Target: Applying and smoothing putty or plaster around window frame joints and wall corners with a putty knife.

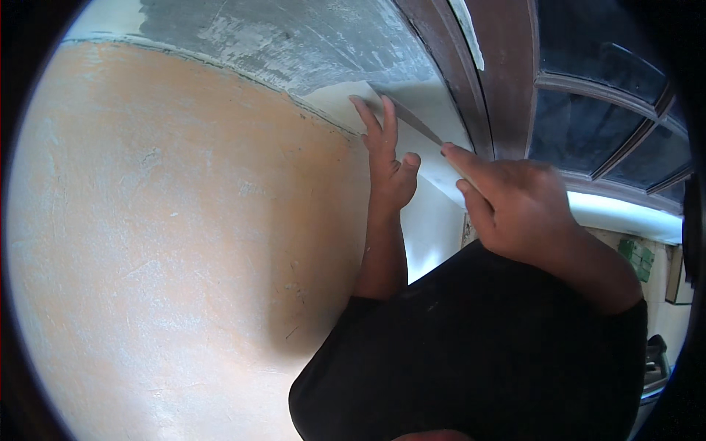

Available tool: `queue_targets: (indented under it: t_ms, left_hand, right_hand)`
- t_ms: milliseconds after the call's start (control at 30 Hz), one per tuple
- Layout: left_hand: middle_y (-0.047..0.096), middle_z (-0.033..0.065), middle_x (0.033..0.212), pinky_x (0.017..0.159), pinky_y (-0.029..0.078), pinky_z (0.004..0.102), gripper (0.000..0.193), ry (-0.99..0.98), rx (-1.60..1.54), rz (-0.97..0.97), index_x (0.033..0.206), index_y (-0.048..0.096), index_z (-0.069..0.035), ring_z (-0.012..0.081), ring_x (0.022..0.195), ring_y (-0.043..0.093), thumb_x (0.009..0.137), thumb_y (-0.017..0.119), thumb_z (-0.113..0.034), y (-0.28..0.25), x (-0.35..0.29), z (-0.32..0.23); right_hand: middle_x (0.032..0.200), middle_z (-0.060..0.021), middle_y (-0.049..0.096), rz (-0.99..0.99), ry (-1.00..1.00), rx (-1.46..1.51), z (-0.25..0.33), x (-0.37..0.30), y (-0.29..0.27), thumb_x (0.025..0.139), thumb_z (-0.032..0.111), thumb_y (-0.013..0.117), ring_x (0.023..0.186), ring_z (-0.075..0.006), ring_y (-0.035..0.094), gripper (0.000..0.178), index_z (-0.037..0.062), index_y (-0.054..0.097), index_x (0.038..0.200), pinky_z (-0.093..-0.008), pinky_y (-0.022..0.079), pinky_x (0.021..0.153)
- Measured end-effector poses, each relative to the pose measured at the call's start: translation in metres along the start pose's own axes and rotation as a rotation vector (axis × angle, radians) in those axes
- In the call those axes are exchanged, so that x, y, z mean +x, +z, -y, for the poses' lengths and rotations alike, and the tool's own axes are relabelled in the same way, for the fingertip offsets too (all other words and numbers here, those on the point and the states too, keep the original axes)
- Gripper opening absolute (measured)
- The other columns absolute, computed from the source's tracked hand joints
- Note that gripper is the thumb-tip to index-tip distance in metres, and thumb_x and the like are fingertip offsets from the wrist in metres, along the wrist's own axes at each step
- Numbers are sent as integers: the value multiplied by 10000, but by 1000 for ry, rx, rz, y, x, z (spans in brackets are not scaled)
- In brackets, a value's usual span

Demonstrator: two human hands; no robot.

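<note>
My right hand (518,198) is closed around the handle of a putty knife (419,126), whose long metal blade tapers toward the grip. The wide end of the blade lies against a smooth white surface (423,99) on the wall, just below a grey plaster area (309,44) smeared with white. My left hand (390,158) is raised beside the blade with its fingers spread and thumb apart. Its fingertips are at the white surface, near the blade's far end; whether they touch the blade I cannot tell. Nothing shows in that hand.
An orange, scuffed wall (169,206) fills the left side, meeting the grey part along a rough seam. A brown wooden frame (507,81) with dark glass panes (596,125) stands at the right. Beyond my right elbow are a green item (636,259) and a dark object (656,360).
</note>
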State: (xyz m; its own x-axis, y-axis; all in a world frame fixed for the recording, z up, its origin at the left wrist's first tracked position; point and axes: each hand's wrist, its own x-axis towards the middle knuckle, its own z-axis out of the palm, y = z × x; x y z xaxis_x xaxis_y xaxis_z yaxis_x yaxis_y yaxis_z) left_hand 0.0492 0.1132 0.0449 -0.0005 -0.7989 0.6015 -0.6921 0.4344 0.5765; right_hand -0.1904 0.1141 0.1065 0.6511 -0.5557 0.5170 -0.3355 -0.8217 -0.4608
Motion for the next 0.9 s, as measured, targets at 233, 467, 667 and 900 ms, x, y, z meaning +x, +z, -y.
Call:
queue_targets:
  t_ms: [233, 467, 667, 900]
  left_hand:
    - [163, 282, 1553, 1154, 181, 467, 840, 56, -6, -108, 1502, 298, -8, 367, 1447, 197, 947, 404, -629, 0, -3, 0]
    - [686, 46, 995, 865, 477, 259, 269, -622, -749, -263, 1170, 641, 7, 109, 923, 612, 943, 651, -136, 52, -49, -27]
    - [693, 63, 941, 817, 466, 291, 286, -741, -841, -135, 861, 642, 1, 140, 855, 619, 990, 571, -244, 80, -75, -19]
    - [628, 107, 1230, 923, 441, 366, 405, -761, -710, -487, 1322, 544, -31, 213, 1064, 587, 1031, 462, -300, 134, -69, -74]
  right_hand:
    - [933, -197, 709, 18, -47, 131, -17, -9, -17, 851, 61, 636, 681, -292, 703, 423, 16, 597, 1270, -370, 566, 660]
    - [1122, -201, 675, 194, 305, 370, -62, -89, -12, 848, 188, 702, 1087, -371, 636, 510, 198, 575, 1341, -418, 480, 969]
    - [1074, -179, 694, 287, 554, 417, -101, -123, -6, 833, 175, 726, 930, -307, 694, 418, 89, 648, 1234, -361, 549, 804]
    - [929, -141, 705, 365, 486, 392, -162, -154, -43, 859, 151, 685, 827, -210, 681, 266, 18, 659, 1088, -335, 531, 738]
